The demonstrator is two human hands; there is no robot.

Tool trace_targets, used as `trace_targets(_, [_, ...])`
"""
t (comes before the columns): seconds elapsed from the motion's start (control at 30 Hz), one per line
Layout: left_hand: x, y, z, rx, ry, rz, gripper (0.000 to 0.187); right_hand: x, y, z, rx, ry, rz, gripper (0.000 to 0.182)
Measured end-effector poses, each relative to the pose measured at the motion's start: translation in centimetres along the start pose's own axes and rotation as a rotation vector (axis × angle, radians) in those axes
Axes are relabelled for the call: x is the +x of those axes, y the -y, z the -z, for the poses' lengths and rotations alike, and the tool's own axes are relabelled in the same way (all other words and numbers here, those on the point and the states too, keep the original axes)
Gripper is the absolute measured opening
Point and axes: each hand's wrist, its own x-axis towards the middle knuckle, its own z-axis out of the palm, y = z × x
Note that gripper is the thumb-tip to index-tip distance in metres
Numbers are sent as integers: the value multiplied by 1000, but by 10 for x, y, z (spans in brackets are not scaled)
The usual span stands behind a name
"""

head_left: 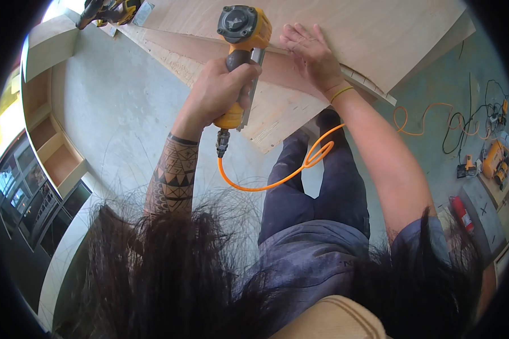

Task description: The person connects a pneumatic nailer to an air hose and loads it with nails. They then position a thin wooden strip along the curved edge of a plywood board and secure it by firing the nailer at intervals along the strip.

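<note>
My left hand [220, 90] is wrapped round the grip of a yellow and black air nail gun [244, 31], whose round dark cap faces me. Its nose is hidden beneath the body, so contact with the wood cannot be made out. From the bottom of the handle, an orange air hose [254, 189] loops over my legs. My right hand [311, 56] lies with fingers spread on the near edge of an upper plywood sheet [379, 39]. Below that edge a lower plywood board [280, 116] juts out towards my legs, its corner pointing at me.
More yellow and black tools [110, 11] rest at the far left. Curved wooden shelving [56, 152] stands along the left side. On the floor at right are tangled cords [464, 127], a small yellow tool [467, 168], an orange machine [495, 158] and a red cylinder [461, 213].
</note>
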Motion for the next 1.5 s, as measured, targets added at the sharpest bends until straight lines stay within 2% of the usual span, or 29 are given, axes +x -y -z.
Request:
trace_targets(0.07, [0,-2,0,66,-6,22,33,1,-1,1,-7,-7,1,37])
trace_targets(0.2, [-5,13,0,-15,19,-30,36,4,0,1,-8,5,13,38])
trace_targets(0.27, [-19,26,-12,-232,-61,-120,38,2,-2,1,-12,29,-1,41])
trace_targets(0.3, [-25,35,-19,-241,-58,-118,38,1,-3,3,-16,38,1,41])
trace_targets(0.37, [-40,58,-31,-456,-223,-128,42,4,-3,8,7,89,0,46])
trace_targets(0.4, [-47,71,-35,-522,-238,-140,44,6,-3,12,3,97,5,46])
trace_targets(0.47, [-62,97,-44,-620,-282,-113,45,8,-5,22,51,192,14,53])
trace_targets(0.6, [-85,136,-63,-781,-284,3,48,-8,-19,44,-18,191,-3,62])
trace_targets(0.67, [-94,152,-72,-860,-264,79,48,-19,-26,48,-241,151,-99,67])
trace_targets(0.83, [-88,172,-85,-816,-225,52,49,-18,-18,37,-257,108,-92,65])
trace_targets(0.9, [-82,168,-83,-674,-201,-16,49,-16,-18,29,-261,104,-77,66])
trace_targets(1.03, [-72,166,-73,-695,-164,-99,49,-18,-26,21,-262,68,-39,65])
trace_targets(1.17, [-68,145,-61,-620,-173,-133,50,-19,-21,20,-282,41,-61,64])
trace_targets(1.2, [-63,144,-62,-644,-198,-131,43,-19,-21,19,-281,39,-64,64])
trace_targets(1.5, [-50,103,-47,-588,-133,-160,43,-19,-15,22,-256,26,-112,62])
